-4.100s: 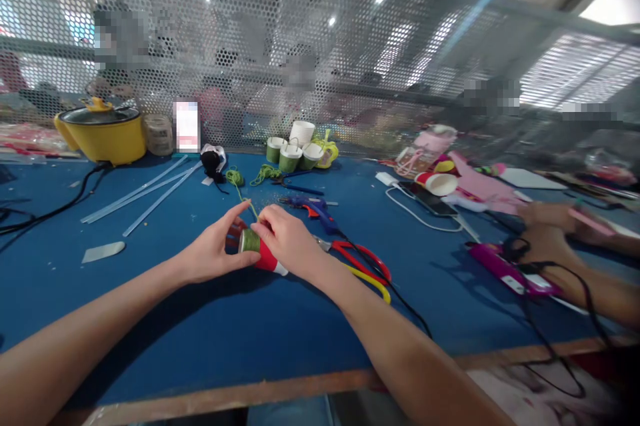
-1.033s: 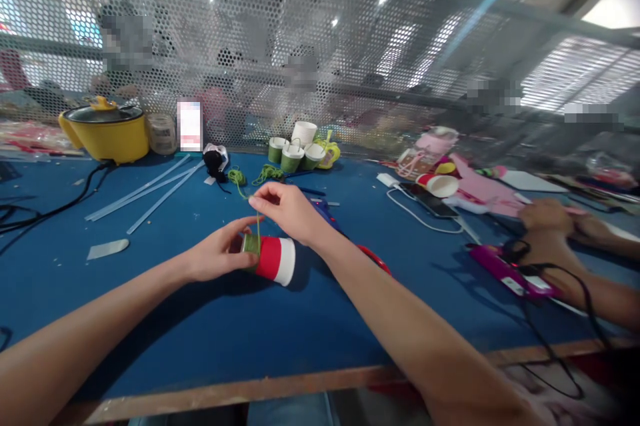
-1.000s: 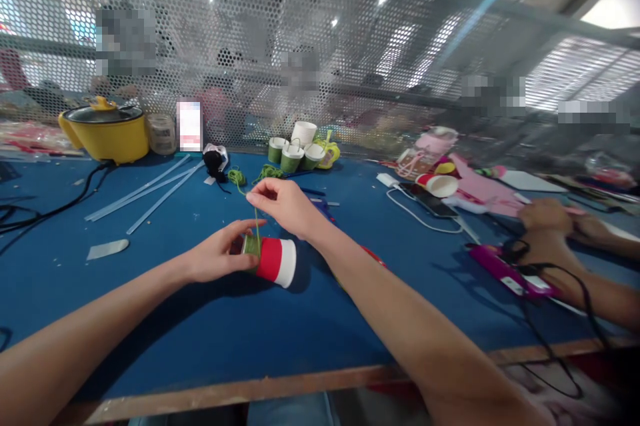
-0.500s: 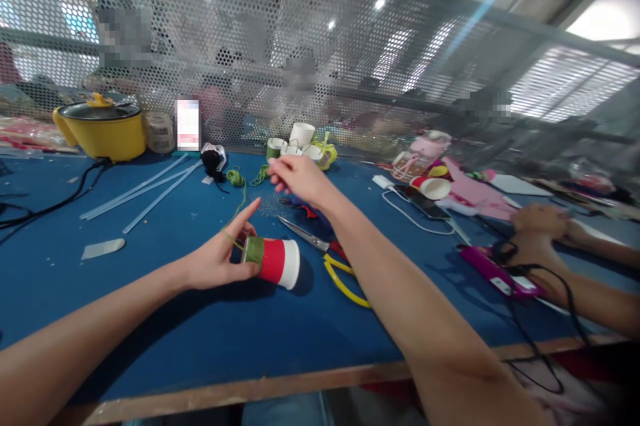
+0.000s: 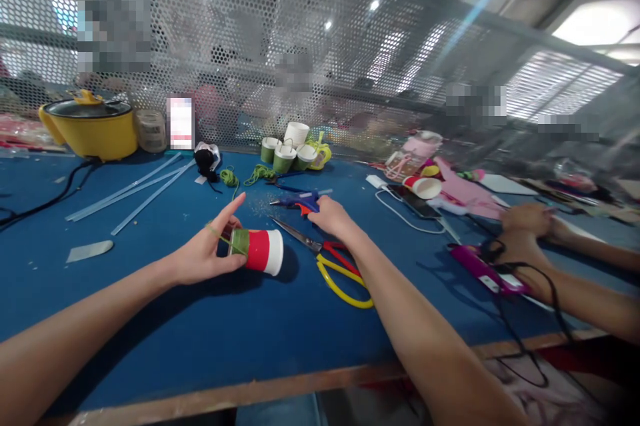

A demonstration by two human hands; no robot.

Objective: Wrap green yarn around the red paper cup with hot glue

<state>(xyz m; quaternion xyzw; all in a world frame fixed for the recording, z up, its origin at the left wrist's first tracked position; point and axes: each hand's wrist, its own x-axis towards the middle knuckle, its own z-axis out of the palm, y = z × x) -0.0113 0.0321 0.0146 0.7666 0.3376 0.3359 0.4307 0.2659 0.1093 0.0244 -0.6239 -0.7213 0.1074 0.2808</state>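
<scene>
My left hand (image 5: 213, 249) is closed around a paper cup (image 5: 259, 251) lying on its side, red and white, with green yarn wound about its base end. Its index finger points up, and a strand of yarn runs over that hand toward a small green yarn ball (image 5: 229, 177). My right hand (image 5: 331, 215) grips the handle of a blue hot glue gun (image 5: 299, 201), whose nozzle points left. Just in front of it lie scissors (image 5: 320, 249) with red and yellow handles, blades toward the cup.
Green-wrapped cups (image 5: 284, 158) stand at the back. Glue sticks (image 5: 150, 196), a yellow electric pot (image 5: 95, 133) and a propped phone (image 5: 181, 123) are left. On the right are another phone (image 5: 417, 201), a purple power strip (image 5: 487, 271) and another person's hands (image 5: 527, 226).
My right hand has come down from above the table's middle and taken hold of the glue gun. The left hand keeps its hold on the cup. The view has shifted slightly.
</scene>
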